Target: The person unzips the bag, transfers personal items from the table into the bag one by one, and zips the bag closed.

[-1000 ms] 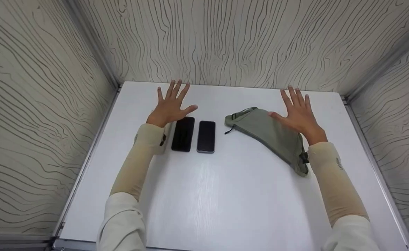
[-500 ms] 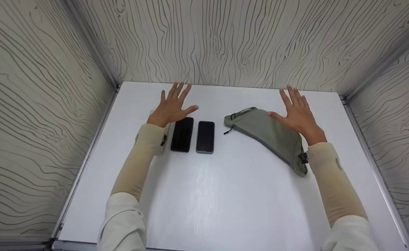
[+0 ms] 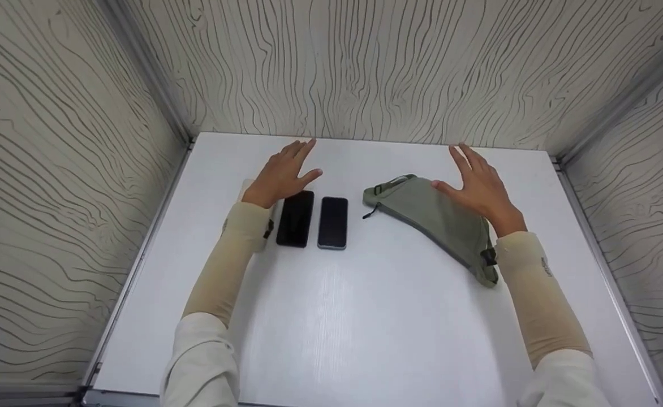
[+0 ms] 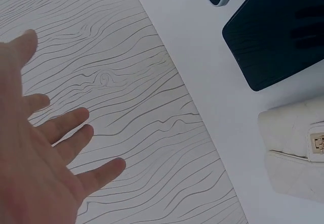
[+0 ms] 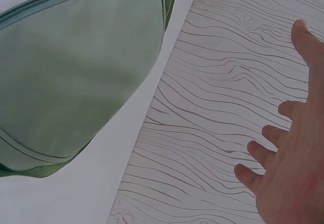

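My left hand (image 3: pixel 278 176) hovers with extended fingers above the far ends of a black tablet-like phone (image 3: pixel 296 219) and a cream purse with a gold-toned clasp (image 4: pixel 291 138). In the head view, my wrist and sleeve hide most of the purse. To the right of the black phone lies a smaller dark-screened phone (image 3: pixel 333 222) with a pale edge. My right hand (image 3: pixel 483 192), thumb spread, is held over a sage-green zipped crossbody bag (image 3: pixel 430 212), which lies flat with its black buckle by my wrist. Both hands hold nothing.
Everything lies on a white table (image 3: pixel 331 316). Panels with a wood-grain line pattern enclose it at the back (image 3: pixel 331 68), left (image 3: pixel 54 198) and right (image 3: pixel 648 198), joined by grey metal posts at the corners.
Both hands have turned a little, their palms rotating inward, and their fingers look closer together. The left hand has shifted slightly right. Phones, purse and bag stay where they were.
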{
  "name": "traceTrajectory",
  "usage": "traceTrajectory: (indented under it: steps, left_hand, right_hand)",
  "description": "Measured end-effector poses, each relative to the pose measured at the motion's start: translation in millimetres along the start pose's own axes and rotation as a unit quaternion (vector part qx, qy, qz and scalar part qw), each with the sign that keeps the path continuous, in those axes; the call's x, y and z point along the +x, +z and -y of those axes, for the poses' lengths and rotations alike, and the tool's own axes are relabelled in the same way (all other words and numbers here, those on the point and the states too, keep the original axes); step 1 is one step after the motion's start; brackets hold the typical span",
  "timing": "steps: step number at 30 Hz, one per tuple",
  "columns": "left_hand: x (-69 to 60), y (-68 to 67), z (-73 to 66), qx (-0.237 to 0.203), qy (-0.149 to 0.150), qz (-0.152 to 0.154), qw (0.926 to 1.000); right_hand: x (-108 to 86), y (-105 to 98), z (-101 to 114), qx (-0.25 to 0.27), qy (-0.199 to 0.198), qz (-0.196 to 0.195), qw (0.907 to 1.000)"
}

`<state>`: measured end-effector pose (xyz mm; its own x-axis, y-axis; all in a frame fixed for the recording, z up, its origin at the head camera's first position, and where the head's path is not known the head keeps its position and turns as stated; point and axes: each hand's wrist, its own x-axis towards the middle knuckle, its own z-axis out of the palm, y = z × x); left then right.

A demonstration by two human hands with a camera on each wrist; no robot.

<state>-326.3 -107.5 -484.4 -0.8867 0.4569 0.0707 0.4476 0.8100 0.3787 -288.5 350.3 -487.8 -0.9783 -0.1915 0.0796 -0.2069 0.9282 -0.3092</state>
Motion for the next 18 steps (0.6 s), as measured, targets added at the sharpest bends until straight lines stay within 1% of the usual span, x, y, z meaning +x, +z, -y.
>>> traceTrajectory:
  steps: [6,12,15,18]
  left_hand:
    - [1.1,5.1,-0.3,-0.003,0.026,-0.025,0.9993]
    - [1.4,10.1,-3.5,-0.013,0.036,-0.043,0.9983]
    - [2.3,14.3,-6.3,-0.022,0.041,-0.049,0.9978]
    - [4.0,19.2,-10.0,-0.021,0.05,-0.056,0.997]
  right_hand:
    - [0.2,6.4,3.7,0.009,0.001,-0.009,0.9999]
    - [-1.2,11.0,7.1,0.021,-0.018,-0.029,0.9992]
    - [-2.1,13.5,8.6,0.026,-0.018,-0.03,0.999]
    - [-2.2,17.4,9.9,0.033,-0.017,-0.032,0.9988]
